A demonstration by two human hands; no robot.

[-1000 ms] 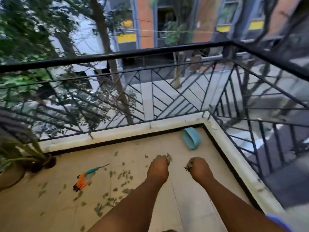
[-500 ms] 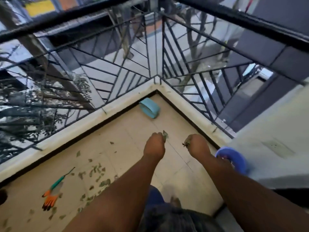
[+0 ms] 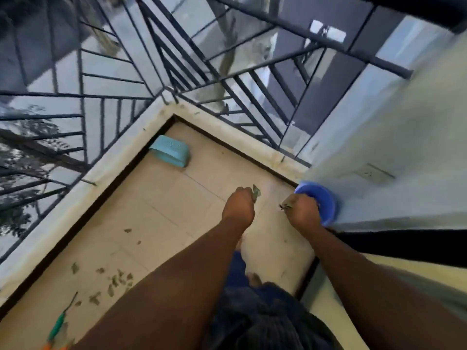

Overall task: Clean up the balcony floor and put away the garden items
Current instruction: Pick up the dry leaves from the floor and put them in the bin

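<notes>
**Fists full of leaves, swinging toward the blue bin**

Since the earlier frames the view has swung right: the railing corner now sits at upper centre, the blue bin (image 3: 321, 200) has come in at centre right against the wall (image 3: 379, 152), and the potted plant has dropped out of sight.

- Left hand (image 3: 238, 205): fist curled round dry leaves, one leaf tip (image 3: 256, 192) poking out at the top.
- Right hand (image 3: 302, 209): also clenched on leaf scraps (image 3: 285, 206), knuckles overlapping the bin's rim in the picture; contact cannot be told.
- Loose leaves (image 3: 113, 281) litter the floor (image 3: 156, 198) at lower left. Garden tool with green handle (image 3: 56, 327) at the bottom left edge, partly cut off.
- Teal tray (image 3: 170, 150) lies near the corner, just beside the curb (image 3: 83, 178).

Handling, as judged: leaves are feather-light, brittle and crumbly. A closed fist suits them; a loose hold would shed bits, and any breeze through the railing (image 3: 106, 122) could carry them off.

Room: open floor between hands and tray. Railing bars fence the left and upper sides, the wall fences the right; gaps under the bars are an escape route for debris.
</notes>
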